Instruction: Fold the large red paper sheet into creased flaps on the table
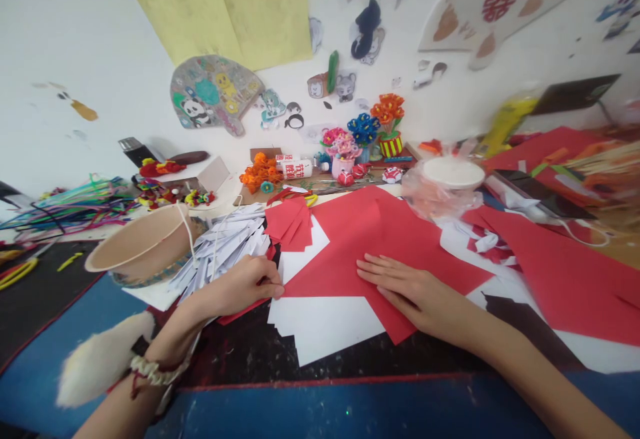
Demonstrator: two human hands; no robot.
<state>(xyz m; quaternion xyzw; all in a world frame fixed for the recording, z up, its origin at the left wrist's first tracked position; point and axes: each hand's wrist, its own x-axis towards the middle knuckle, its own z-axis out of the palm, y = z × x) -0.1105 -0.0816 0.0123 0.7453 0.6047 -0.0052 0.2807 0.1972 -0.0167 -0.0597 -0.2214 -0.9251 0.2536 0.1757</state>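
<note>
A large sheet of red paper (345,245) lies over white paper (330,325) in front of me. At its left corner, my left hand (255,285) has its fingers curled in a pinch on the edge. My right hand (407,289) rests flat on the middle of the sheet with its fingers stretched out. Just behind my left hand are small cut red paper pieces (290,222). A heap of white paper strips (227,242) sits to the left of them.
A tan bowl (140,245) stands at left, with colourful pipe cleaners (75,205) behind it. Scissors (311,200), handmade flowers (364,129) and a white-lidded container (453,175) are at the back. More red paper (565,279) lies at right.
</note>
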